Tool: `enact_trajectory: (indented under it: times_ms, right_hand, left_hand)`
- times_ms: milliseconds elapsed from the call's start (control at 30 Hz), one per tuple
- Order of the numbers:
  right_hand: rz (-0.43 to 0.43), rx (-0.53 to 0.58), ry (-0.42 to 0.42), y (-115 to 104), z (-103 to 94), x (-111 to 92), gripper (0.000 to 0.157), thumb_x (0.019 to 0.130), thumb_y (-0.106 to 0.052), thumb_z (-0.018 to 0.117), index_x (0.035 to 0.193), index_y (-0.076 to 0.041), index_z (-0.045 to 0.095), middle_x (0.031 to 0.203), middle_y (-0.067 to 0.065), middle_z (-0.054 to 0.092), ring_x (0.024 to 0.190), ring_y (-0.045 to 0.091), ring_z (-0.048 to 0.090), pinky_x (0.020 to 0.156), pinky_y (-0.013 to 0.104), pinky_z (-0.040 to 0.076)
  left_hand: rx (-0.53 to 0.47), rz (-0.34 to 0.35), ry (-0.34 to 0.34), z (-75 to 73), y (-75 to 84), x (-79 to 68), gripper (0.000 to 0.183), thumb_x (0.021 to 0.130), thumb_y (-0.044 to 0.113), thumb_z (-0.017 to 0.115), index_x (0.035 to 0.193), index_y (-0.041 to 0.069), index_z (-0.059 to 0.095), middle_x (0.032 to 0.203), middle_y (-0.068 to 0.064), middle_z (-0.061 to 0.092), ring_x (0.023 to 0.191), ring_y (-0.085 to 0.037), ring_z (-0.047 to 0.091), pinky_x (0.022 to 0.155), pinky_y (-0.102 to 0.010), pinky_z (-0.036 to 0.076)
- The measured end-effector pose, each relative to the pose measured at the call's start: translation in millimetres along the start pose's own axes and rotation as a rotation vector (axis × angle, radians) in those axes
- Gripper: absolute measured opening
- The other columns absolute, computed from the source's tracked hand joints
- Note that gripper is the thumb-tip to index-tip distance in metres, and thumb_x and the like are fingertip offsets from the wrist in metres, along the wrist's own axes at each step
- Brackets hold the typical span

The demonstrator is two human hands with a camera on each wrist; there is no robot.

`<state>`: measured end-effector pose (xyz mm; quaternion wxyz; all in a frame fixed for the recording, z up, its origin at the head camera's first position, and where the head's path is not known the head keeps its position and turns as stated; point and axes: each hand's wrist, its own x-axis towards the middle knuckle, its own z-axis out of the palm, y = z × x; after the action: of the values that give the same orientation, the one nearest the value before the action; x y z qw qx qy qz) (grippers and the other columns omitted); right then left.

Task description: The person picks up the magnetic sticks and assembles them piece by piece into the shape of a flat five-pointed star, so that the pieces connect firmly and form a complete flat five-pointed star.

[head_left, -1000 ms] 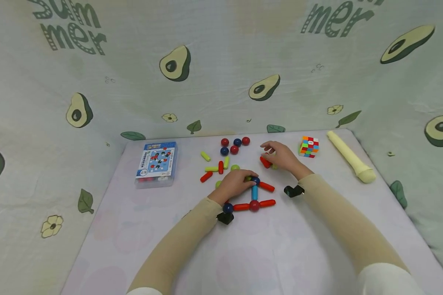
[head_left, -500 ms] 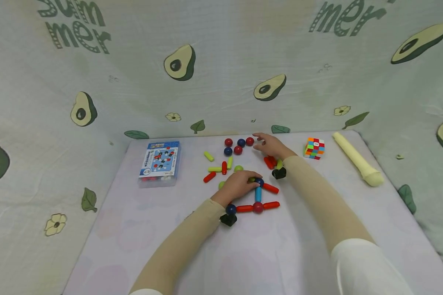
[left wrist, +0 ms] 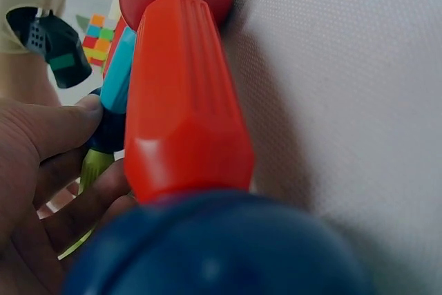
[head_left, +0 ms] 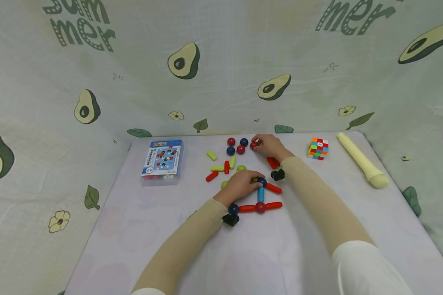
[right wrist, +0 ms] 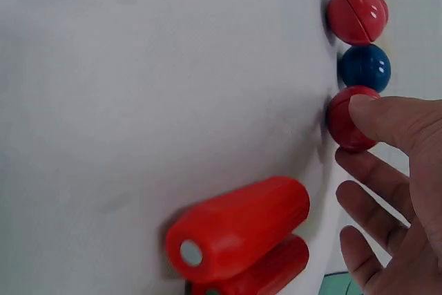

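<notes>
My right hand (head_left: 268, 146) is at the back of the table, thumb and forefinger on a red ball (right wrist: 351, 119) at the right end of a group of red and dark blue balls. Near the middle, my left hand (head_left: 241, 185) holds a built frame of rods and balls. Its thumb and fingers grip the dark blue ball (left wrist: 109, 131) where a light blue rod (head_left: 261, 194) and a green rod (left wrist: 94, 165) meet. Red rods (head_left: 247, 208) join the frame's red ball (head_left: 260, 207) and a near dark blue ball (head_left: 234, 209). The left hand hides part of the frame.
Loose red rods (right wrist: 238, 226) lie under the right wrist. Yellow-green rods (head_left: 217, 168) and red ones are scattered left of centre. A boxed molecule set (head_left: 162, 162) stands at left; a puzzle cube (head_left: 318, 148) and a pale yellow club-shaped thing (head_left: 362, 160) lie at right.
My right hand has moved left and back from beside the loose red rods to the ball group, and now pinches the red ball. The left hand keeps its hold on the frame.
</notes>
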<state>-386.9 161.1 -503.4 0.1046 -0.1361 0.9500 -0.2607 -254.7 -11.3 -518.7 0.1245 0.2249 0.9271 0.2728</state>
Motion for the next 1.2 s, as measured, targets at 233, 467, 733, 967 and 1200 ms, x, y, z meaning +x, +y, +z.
enact_trajectory:
  times_ms: [233, 467, 733, 967, 1200]
  right_hand:
    - [-0.070, -0.063, -0.023, 3.4, -6.6, -24.6, 0.037, 0.097, -0.021, 0.070, 0.132, -0.011, 0.065, 0.122, 0.017, 0.066, 0.116, 0.037, 0.050, 0.103, 0.058, 0.037]
    - [-0.125, -0.008, -0.061, 9.7, -7.2, -49.3, 0.037, 0.097, -0.021, 0.071, 0.133, -0.012, 0.064, 0.120, 0.013, 0.066, 0.107, 0.031, 0.053, 0.092, 0.045, 0.049]
    - [-0.129, 0.056, -0.032, 17.5, -9.8, -83.8, 0.039, 0.097, -0.022, 0.071, 0.135, -0.012, 0.062, 0.122, 0.015, 0.063, 0.112, 0.034, 0.054, 0.092, 0.047, 0.053]
    - [-0.119, 0.097, -0.001, 24.9, -13.9, -116.9, 0.037, 0.096, -0.021, 0.073, 0.130, -0.012, 0.065, 0.112, 0.008, 0.066, 0.102, 0.028, 0.055, 0.081, 0.038, 0.052]
    - [-0.078, 0.120, -0.030, 35.0, -11.2, -149.5, 0.033, 0.095, -0.022, 0.073, 0.126, -0.015, 0.063, 0.101, 0.003, 0.063, 0.094, 0.023, 0.056, 0.074, 0.034, 0.051]
  left_hand:
    - [0.009, -0.006, -0.012, -1.3, 3.1, -0.1, 0.036, 0.100, 0.032, 0.067, 0.136, 0.027, 0.067, 0.132, 0.008, 0.066, 0.116, -0.013, 0.059, 0.102, -0.030, 0.048]
    - [0.006, -0.003, -0.007, -1.4, 2.9, 0.5, 0.036, 0.100, 0.031, 0.067, 0.136, 0.028, 0.067, 0.131, 0.008, 0.066, 0.116, -0.012, 0.058, 0.102, -0.029, 0.048]
    - [-0.004, -0.002, -0.002, 1.0, 1.0, 0.0, 0.036, 0.099, 0.032, 0.068, 0.135, 0.028, 0.068, 0.127, 0.009, 0.068, 0.113, -0.011, 0.059, 0.100, -0.029, 0.050]
    - [-0.013, -0.004, 0.006, 0.8, 1.9, -2.1, 0.037, 0.099, 0.033, 0.067, 0.135, 0.028, 0.067, 0.129, 0.008, 0.067, 0.112, -0.012, 0.058, 0.100, -0.030, 0.050]
    - [-0.018, -0.013, 0.009, -0.3, 3.9, -5.0, 0.036, 0.100, 0.032, 0.067, 0.136, 0.028, 0.067, 0.130, 0.008, 0.066, 0.112, -0.012, 0.058, 0.098, -0.030, 0.051]
